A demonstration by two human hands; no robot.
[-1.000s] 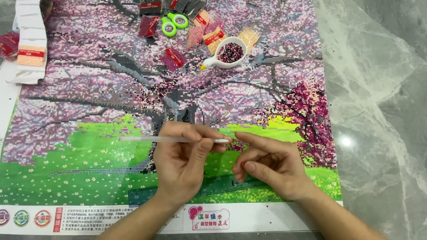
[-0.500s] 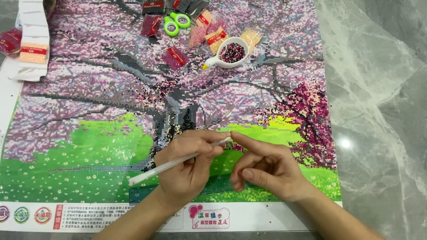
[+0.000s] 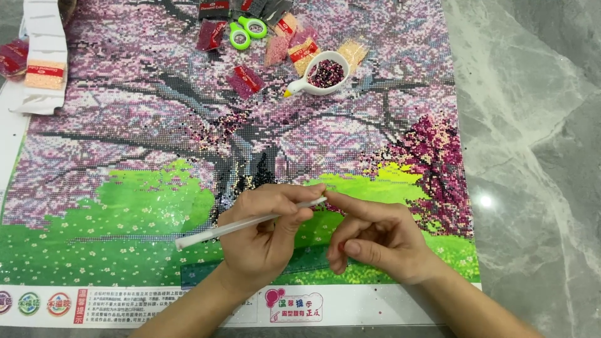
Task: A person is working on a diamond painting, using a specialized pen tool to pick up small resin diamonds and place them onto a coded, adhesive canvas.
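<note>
My left hand (image 3: 266, 241) pinches a thin white plastic pen (image 3: 250, 223) whose tip meets my loosely curled right hand's (image 3: 375, 241) forefinger above the blossom-tree mosaic canvas (image 3: 125, 156).

Left hand (image 3: 266, 241), right hand (image 3: 375, 241): bare, forearms sleeveless, no rings.

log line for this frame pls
left hand: holds white pen | right hand: fingertip at pen tip | under hands: diamond painting canvas | far edge: bead dish, green scissors

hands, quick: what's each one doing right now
Left hand: closed around a white pen tool, held over the diamond painting.
Right hand: holds nothing visible; forefinger touches the pen's tip.
</note>
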